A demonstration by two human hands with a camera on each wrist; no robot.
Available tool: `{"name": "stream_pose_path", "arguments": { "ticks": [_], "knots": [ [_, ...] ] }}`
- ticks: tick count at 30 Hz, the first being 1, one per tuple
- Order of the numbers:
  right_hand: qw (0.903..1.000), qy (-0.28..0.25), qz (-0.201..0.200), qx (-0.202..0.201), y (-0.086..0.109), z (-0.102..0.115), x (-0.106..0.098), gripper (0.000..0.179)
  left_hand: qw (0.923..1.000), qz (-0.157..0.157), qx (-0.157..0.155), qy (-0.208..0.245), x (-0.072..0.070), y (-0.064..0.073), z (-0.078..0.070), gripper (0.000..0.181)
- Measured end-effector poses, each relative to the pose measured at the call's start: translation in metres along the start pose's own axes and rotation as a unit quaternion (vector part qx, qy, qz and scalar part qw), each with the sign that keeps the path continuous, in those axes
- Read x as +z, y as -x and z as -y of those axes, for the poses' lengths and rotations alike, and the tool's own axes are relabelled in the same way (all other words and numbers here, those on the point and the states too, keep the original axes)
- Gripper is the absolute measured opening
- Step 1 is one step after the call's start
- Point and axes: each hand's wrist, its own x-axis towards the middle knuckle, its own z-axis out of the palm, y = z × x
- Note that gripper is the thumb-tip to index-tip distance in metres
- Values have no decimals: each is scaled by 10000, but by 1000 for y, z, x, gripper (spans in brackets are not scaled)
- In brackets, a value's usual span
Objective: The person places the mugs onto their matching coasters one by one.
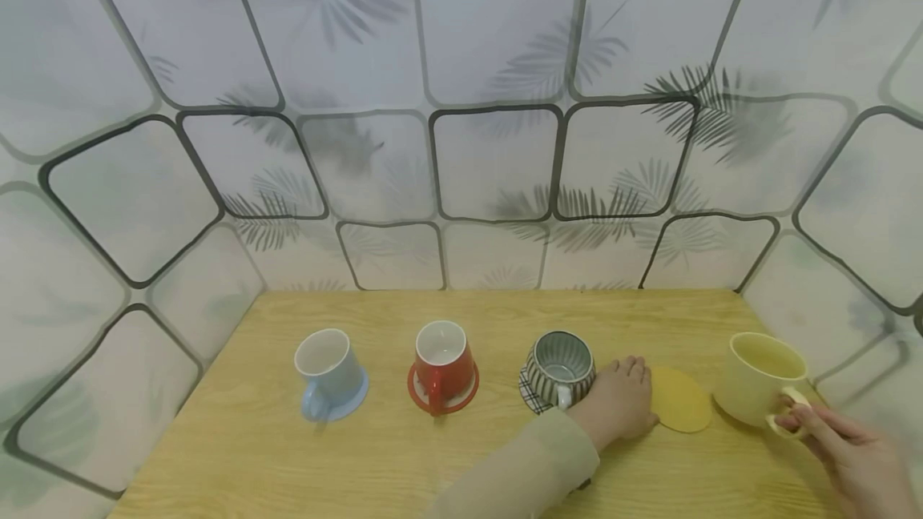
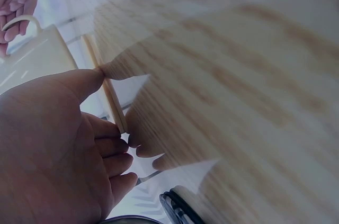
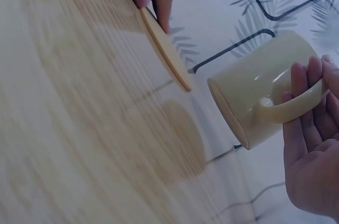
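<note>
The yellow mug [image 1: 750, 387] hangs above the table's right side, its underside showing in the right wrist view. My right hand [image 1: 854, 451] grips it by the handle [image 3: 294, 106]. To the left of it, a round yellow coaster [image 1: 681, 400] lies close over the wood. My left hand [image 1: 620, 400] pinches the coaster's near edge, thumb on one side and fingertips [image 2: 123, 181] on the other. Beside that hand a striped grey mug [image 1: 558, 371] stands on a checked coaster [image 1: 532, 392], partly covered by the hand and forearm.
A red mug [image 1: 453, 371] stands on a red coaster [image 1: 472, 392] at the middle of the wooden table [image 1: 288, 455]. Farther left, a light blue mug [image 1: 337, 379] sits on a blue coaster [image 1: 360, 391]. Patterned walls [image 1: 490, 166] enclose the table's back and sides.
</note>
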Motion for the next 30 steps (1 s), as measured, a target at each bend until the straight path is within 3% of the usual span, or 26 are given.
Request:
{"name": "stream_pose_path", "arguments": {
  "ticks": [6, 13, 21, 30],
  "knots": [
    [9997, 157, -101, 179, -1, -1, 5, 35, 10000, 19, 5, 41, -2, 1, 0, 72],
    [9990, -341, 280, -39, -2, -9, 11, 36, 10000, -23, 21, -13, -4, 3, 1, 72],
    [9982, -459, 396, -15, -2, -15, 17, 35, 9999, -57, 18, 125, -3, 3, 1, 72],
    [9930, -767, 829, -340, -4, -22, 26, 40, 9999, -141, 3, 84, -2, 5, 0, 72]
  ]
}}
